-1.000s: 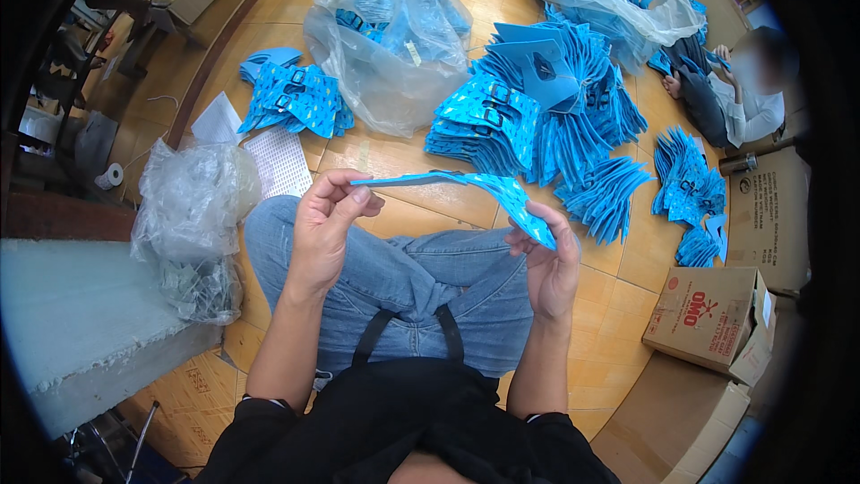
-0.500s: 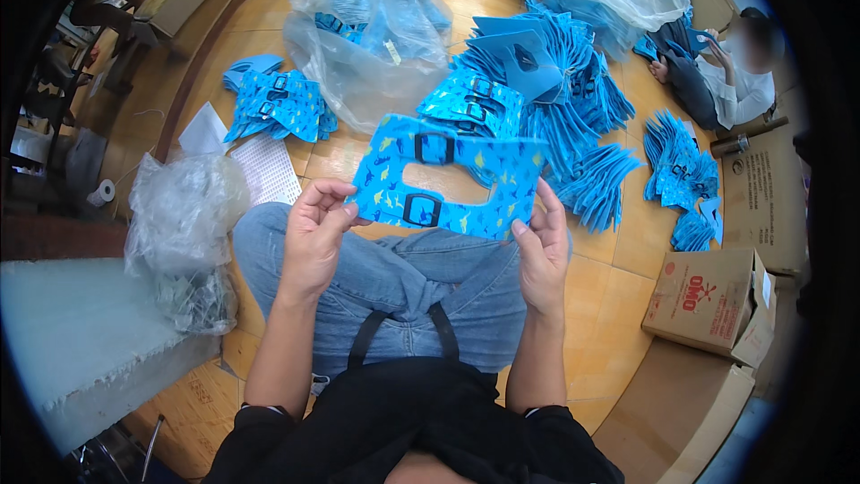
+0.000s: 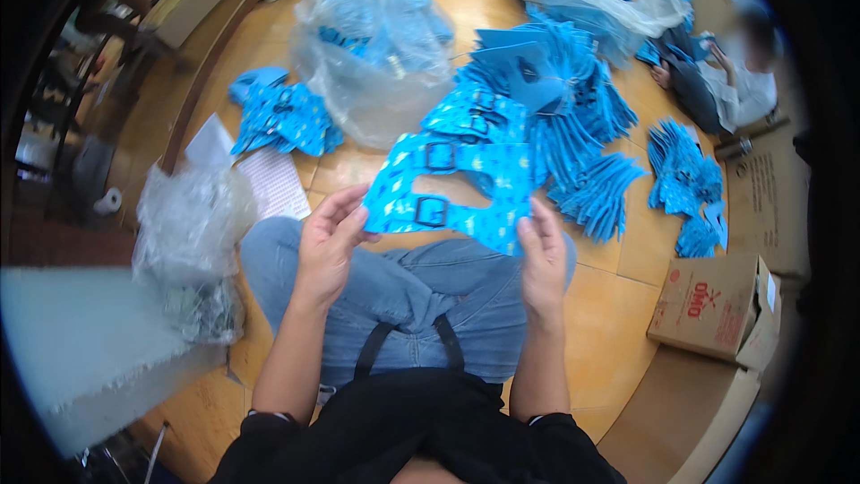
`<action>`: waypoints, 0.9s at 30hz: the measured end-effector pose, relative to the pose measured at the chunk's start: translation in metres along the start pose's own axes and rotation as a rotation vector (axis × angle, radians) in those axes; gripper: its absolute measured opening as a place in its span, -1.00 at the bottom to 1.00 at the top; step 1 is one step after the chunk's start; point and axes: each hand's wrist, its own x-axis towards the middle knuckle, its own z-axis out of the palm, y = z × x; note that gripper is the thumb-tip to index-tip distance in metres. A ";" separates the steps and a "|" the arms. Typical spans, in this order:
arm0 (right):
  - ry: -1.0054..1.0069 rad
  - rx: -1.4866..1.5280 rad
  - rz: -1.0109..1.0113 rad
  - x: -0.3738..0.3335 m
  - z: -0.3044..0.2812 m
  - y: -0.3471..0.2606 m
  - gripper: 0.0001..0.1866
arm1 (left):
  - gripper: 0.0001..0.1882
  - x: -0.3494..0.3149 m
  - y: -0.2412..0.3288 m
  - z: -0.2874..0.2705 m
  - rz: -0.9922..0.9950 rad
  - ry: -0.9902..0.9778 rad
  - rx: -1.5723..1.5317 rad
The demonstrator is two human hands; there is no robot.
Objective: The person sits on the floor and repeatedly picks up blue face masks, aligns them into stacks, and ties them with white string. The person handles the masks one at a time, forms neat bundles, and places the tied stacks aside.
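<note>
Person [image 3: 412, 430], cross-legged on a tiled floor [image 3: 600, 305], is holding up one blue patterned piece [image 3: 466, 222] that is showing one opening and two black rectangular outlines [image 3: 419, 211]. The left hand [image 3: 333, 246] is clamping the piece's lower left corner between thumb and fingers, while the right hand [image 3: 543, 255] is gripping its lower right corner. The hands are standing well apart, the piece spanning the gap above two denim-covered knees [image 3: 282, 255].

Just beyond, one broad heap [image 3: 560, 116] of blue pieces is filling the middle of the floor, its layers overlapping too closely to count. Two smaller piles are flanking it: a left pile [image 3: 285, 116] is lying beside two paper sheets [image 3: 273, 184], and a right pile [image 3: 676, 166] is spreading near the floor's right edge.

Two clear bags are bulging with blue contents, one bag [image 3: 372, 99] left of the heap, another bag [image 3: 582, 13] toward the far right corner, where one other person [image 3: 739, 94] is sitting. Three cartons [image 3: 685, 305] are lining the right edge. By the left edge, one crumpled plastic bundle [image 3: 193, 215] is slumping near one white spool [image 3: 108, 202].
</note>
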 end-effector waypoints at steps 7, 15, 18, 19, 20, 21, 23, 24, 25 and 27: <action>0.064 -0.002 0.075 0.017 -0.003 0.030 -0.62 | -0.69 0.023 -0.024 0.002 0.005 0.099 0.160; 0.131 -0.256 -0.026 0.111 -0.045 0.038 -0.56 | -0.67 0.147 -0.035 0.043 0.157 -0.115 0.222; 0.176 -0.412 0.023 0.141 -0.051 0.050 -0.56 | -0.65 0.180 -0.051 0.050 -0.002 -0.068 0.352; 0.217 -0.505 0.106 0.147 -0.054 0.053 -0.56 | -0.65 0.184 -0.058 0.051 0.047 -0.034 0.437; 0.220 -0.603 0.085 0.145 -0.058 0.057 -0.60 | -0.65 0.185 -0.063 0.050 0.102 0.003 0.519; 0.277 -0.708 -0.065 0.141 -0.064 0.060 -0.61 | -0.64 0.184 -0.067 0.047 0.089 0.055 0.619; 0.410 -0.852 -0.313 0.127 -0.084 0.065 -0.62 | -0.64 0.168 -0.071 0.035 0.396 0.105 0.831; 0.426 -0.769 -0.308 0.116 -0.102 0.064 -0.64 | -0.63 0.154 -0.072 0.029 0.512 0.135 0.947; 0.473 -0.741 -0.349 0.102 -0.119 0.067 -0.67 | -0.63 0.137 -0.073 0.022 0.374 0.169 0.795; 0.524 -0.684 -0.152 0.074 -0.159 0.075 -0.65 | -0.63 0.101 -0.077 0.010 0.194 0.207 0.459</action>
